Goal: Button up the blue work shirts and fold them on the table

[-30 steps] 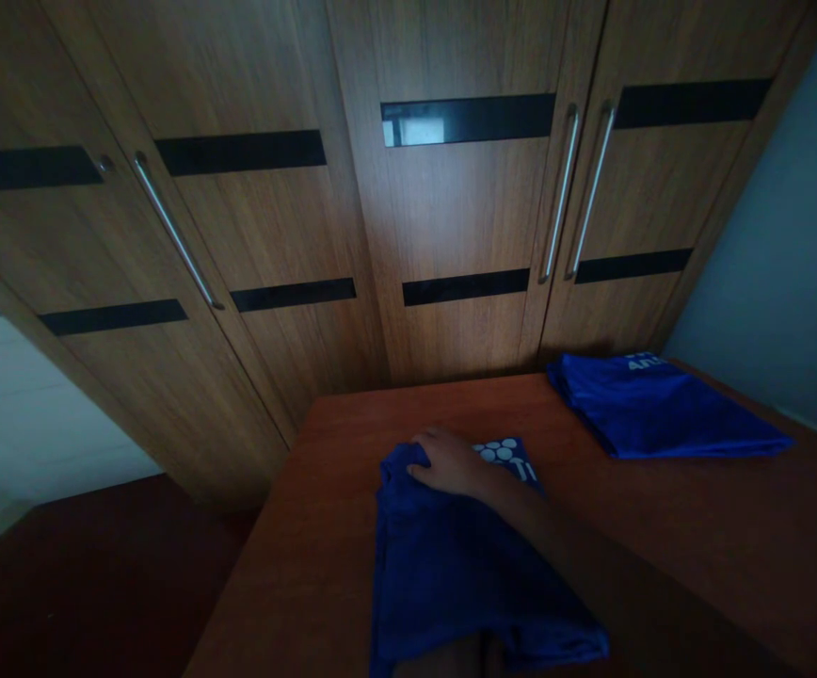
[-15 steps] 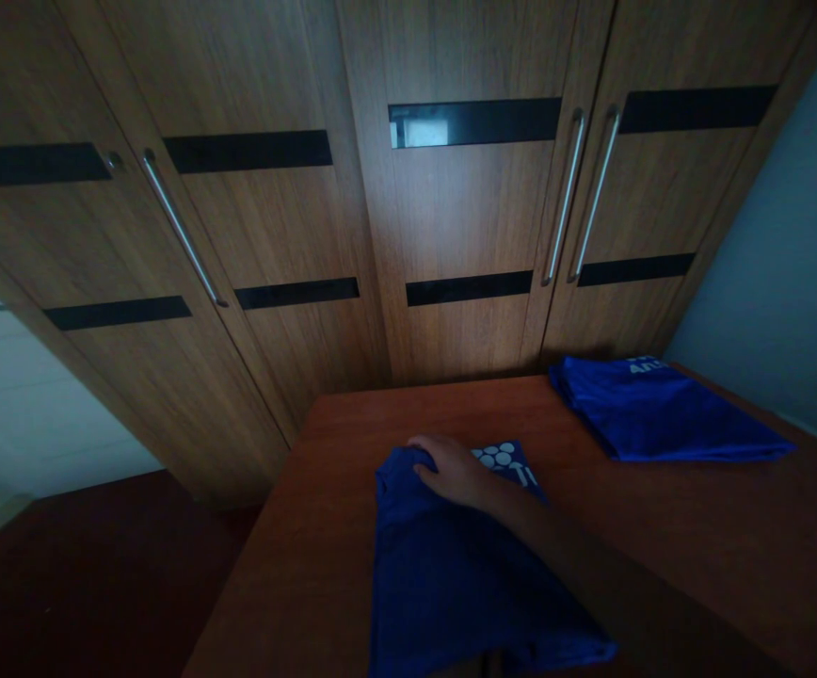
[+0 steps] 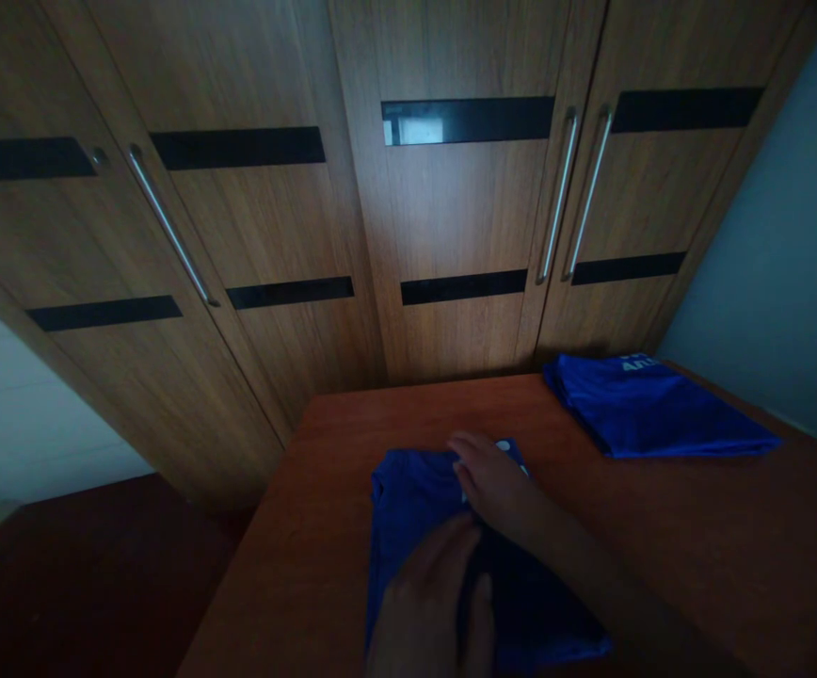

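Blue garment [image 3: 415, 508] lies flat on the wooden table [image 3: 663, 527], near its left-front edge, partly folded into a narrow strip w/ a white print peeking out just past the right hand's fingertips. Right hand [image 3: 497, 485] rests palm-down on the cloth's far end, fingers spread flat and pressing, not pinching anything. Left hand [image 3: 429, 612] sits nearer the camera, just below-left of the right one, laid on the cloth's near half; fingers look loosely together and flat on the fabric, tho the light is dim, so can't tell if it grips a fold underneath.

Progress, as a judgement: cloth is already doubled lengthwise, edges roughly lined up, so the main folds look done; what's left seems to be smoothing and maybe one more fold across.

Well off to the right of both hands, toward the table's far corner, a second blue garment [image 3: 655, 414] lies folded flat, white lettering at its far edge. Beyond the table stands a wooden wardrobe [image 3: 451, 207] w/ long metal handles.
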`<state>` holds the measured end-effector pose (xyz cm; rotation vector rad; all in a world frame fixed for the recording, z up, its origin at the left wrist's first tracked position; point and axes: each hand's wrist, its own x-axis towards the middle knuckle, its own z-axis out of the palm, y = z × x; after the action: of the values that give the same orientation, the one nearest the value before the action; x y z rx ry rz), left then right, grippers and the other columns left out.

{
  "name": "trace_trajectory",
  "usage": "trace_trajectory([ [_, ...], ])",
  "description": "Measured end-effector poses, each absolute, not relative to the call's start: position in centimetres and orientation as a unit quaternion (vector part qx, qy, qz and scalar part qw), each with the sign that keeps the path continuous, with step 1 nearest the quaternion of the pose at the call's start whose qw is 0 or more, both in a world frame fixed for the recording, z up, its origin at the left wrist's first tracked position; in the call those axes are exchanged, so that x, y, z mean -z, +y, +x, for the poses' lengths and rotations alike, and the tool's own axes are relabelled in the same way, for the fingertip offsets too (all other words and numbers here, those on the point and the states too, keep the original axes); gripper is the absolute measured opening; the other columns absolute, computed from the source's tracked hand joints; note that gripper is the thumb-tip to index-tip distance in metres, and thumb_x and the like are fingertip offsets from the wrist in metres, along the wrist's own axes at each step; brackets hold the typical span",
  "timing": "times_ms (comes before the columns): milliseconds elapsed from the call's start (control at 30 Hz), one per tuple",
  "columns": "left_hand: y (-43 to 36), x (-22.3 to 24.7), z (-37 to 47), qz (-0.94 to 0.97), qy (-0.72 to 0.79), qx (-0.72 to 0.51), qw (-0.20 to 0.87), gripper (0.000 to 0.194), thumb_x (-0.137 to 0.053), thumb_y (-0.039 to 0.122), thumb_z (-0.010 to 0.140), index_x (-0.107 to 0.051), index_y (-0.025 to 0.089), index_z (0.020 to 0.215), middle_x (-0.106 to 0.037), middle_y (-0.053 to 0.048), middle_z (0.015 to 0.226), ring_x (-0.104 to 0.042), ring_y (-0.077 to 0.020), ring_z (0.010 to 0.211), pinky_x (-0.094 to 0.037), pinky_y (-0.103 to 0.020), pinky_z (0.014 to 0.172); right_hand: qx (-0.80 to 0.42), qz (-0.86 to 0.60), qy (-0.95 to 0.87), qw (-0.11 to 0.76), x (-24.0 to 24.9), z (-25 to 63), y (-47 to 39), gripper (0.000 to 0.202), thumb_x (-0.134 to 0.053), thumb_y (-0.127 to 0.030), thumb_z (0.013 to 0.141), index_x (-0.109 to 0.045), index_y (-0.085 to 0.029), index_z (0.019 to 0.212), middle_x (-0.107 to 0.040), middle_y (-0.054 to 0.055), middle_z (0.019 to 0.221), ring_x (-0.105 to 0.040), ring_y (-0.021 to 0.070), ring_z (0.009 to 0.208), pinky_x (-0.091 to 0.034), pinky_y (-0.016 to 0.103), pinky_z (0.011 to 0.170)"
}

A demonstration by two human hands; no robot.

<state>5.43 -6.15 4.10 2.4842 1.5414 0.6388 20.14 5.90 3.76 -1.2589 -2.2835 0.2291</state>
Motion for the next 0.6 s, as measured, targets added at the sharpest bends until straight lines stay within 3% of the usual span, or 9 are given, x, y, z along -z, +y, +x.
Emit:
trace_trajectory([
  [100,-1.7,-2.6,5.1,0.812,0.548,-0.199,0.001,0.054,-0.037,0.04,0.093,-0.036,0.013,0.141,-0.034,-0.016,0.148,-0.032,-0.0322,0.135,-0.033,-0.053,0.107,-0.046,-0.489,-0.833,0.257,-2.2,21.9,4.5,0.04,-0.033,-0.017,0.092,-0.054,-0.009,0.125,-0.054,0.017,0.13,-0.046,0.0254,0.124,-0.038,0.044,0.106],
  [233,1.1,0.3,3.5,0.82,0.55,-0.14,-0.075,0.064,-0.042,0.05,0.089,-0.036,0.014,0.142,-0.027,-0.018,0.151,-0.02,-0.0365,0.139,-0.019,-0.061,0.109,-0.015,-0.498,-0.829,0.255,0.3,22.9,2.4,0.043,-0.042,-0.027,0.092,-0.048,-0.017,0.133,-0.045,0.014,0.14,-0.038,0.0295,0.132,-0.033,0.053,0.107],
  [400,1.1,1.3,1.3,0.831,0.53,-0.129,-0.109,0.066,-0.041,0.052,0.09,-0.026,0.022,0.146,-0.021,-0.011,0.155,-0.014,-0.0334,0.141,-0.013,-0.057,0.112,-0.018,-0.485,-0.851,0.202,2.1,23.4,0.8,0.061,-0.05,-0.038,0.088,-0.032,-0.025,0.144,-0.019,0.009,0.155,-0.019,0.0325,0.14,-0.027,0.055,0.11],
  [600,1.1,1.4,1.1,0.828,0.541,-0.111,-0.101,0.067,-0.038,0.052,0.091,-0.02,0.023,0.148,-0.018,-0.01,0.156,-0.011,-0.0326,0.142,-0.012,-0.058,0.112,-0.048,-0.488,-0.848,0.203,2.5,23.5,0.5,0.06,-0.051,-0.038,0.088,-0.033,-0.027,0.144,-0.022,0.007,0.154,-0.021,0.0314,0.14,-0.026,0.055,0.111],
])
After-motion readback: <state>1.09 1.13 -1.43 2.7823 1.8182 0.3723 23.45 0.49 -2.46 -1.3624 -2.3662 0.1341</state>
